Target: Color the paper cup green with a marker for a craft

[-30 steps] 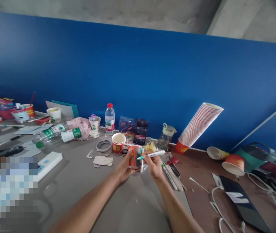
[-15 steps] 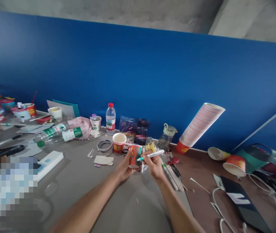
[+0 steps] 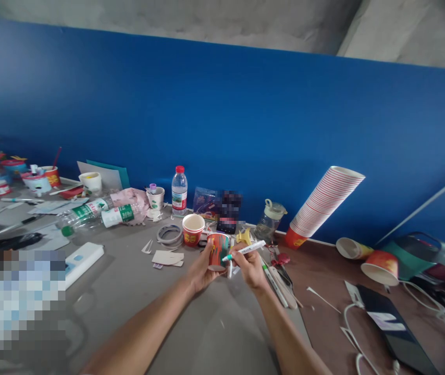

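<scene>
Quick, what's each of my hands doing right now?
Left hand: closed around a painted paper cup.
Right hand: closed, holding a white, green-tipped marker.

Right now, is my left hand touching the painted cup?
Touching. The head view shows the left hand holding the painted cup, with the thumb laid against the cup's left side.

The person's left forearm (image 3: pixel 150 325) and right forearm (image 3: pixel 279 325) reach forward, converging. The left grip (image 3: pixel 202 270) is curled closed, thumb (image 3: pixel 208 248) pointing upward; the right grip (image 3: pixel 250 266), close beside it, pinches with bent fingers (image 3: pixel 242 261).
</scene>
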Tool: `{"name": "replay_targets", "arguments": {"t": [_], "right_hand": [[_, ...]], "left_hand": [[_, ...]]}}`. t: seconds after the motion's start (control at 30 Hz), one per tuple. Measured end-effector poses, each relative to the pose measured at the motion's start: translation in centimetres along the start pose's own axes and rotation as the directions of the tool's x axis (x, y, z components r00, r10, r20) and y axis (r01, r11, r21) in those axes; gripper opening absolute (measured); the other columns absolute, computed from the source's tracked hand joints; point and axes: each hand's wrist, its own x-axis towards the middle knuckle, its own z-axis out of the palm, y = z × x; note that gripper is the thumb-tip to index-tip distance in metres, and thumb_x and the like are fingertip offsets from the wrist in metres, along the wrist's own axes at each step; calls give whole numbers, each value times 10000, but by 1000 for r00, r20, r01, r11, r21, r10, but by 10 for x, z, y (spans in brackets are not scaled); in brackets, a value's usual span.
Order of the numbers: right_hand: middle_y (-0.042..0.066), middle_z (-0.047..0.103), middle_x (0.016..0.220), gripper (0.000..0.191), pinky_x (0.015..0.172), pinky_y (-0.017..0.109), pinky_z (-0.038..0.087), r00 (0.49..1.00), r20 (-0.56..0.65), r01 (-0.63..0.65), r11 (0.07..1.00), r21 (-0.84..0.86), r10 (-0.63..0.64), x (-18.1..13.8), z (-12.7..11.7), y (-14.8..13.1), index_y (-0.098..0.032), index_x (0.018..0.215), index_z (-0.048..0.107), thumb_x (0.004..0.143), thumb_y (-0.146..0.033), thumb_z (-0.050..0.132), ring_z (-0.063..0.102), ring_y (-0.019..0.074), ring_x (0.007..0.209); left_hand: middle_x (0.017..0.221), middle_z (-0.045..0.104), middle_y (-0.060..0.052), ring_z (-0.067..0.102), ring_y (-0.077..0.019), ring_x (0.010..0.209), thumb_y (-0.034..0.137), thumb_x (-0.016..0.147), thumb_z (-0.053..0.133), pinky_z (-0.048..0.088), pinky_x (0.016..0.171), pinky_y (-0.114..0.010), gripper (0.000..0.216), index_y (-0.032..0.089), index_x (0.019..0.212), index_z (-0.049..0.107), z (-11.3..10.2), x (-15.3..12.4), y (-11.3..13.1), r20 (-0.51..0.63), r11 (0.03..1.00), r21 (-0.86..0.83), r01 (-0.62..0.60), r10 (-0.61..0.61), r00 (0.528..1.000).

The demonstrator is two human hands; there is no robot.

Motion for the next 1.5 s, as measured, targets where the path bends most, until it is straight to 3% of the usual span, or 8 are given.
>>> {"name": "replay_targets", "arguments": {"t": [0.53,0.67,0.77,1.03,1.17,1.3,1.4,1.5], "right_hand": [[-44,466,437,196,422,220,277,998,-45,-41,998,42,43,0,-3,3,-181,629,580,723,-352,606,369,85,406],[-44,462,424,202,420,221,281,997,22,-72,996,55,70,0,-2,3,-180,609,579,707,-351,624,367,83,399],[-42,480,445,199,425,219,286,997,-54,-43,996,72,47,0,-2,3,-180,639,589,721,-359,619,376,82,410],[-41,481,441,219,421,219,291,995,-74,-56,995,77,62,-1,-2,3,-182,636,590,717,-382,630,390,86,410],[-41,472,433,236,412,220,284,996,-6,-92,993,70,92,-1,0,3,-183,613,580,700,-392,649,389,87,403],[-41,478,447,237,413,218,278,993,-104,-50,994,100,60,-1,1,5,-183,638,587,712,-401,642,387,86,409],[-38,476,435,242,412,221,276,996,-8,-83,992,100,85,-1,2,7,-180,615,591,711,-396,644,377,86,402],[-39,491,460,234,427,220,289,993,-97,-52,992,118,63,-1,2,8,-186,659,598,736,-405,626,393,89,420]], "left_hand": [[827,675,-95,635,-178,691,483,877,467,523,634,-302,404,113,950,611,2,-2,3,-5,1000,-10,19,-19,1000],[800,664,-81,622,-162,652,486,873,472,520,590,-283,397,117,937,604,2,-2,4,-13,999,-34,28,-29,999],[794,658,-78,617,-160,639,486,886,444,518,575,-282,399,121,946,596,2,-2,4,-43,998,-36,56,-58,997],[792,659,-80,622,-174,653,501,877,448,513,606,-298,420,120,962,603,-1,-2,4,-35,998,-23,61,-62,997],[807,664,-84,618,-175,663,498,865,476,501,610,-297,407,125,965,604,-2,-2,4,-37,998,-28,53,-54,998],[834,664,-84,624,-174,669,499,861,486,505,612,-299,408,127,990,592,-4,-1,4,-3,997,-50,59,-60,998],[791,654,-80,612,-166,640,512,858,485,499,583,-287,425,118,976,590,-6,0,4,4,998,-41,48,-48,999],[825,658,-81,618,-170,671,510,856,492,507,615,-299,423,126,1010,581,-6,1,4,15,997,-55,53,-53,999]]}}
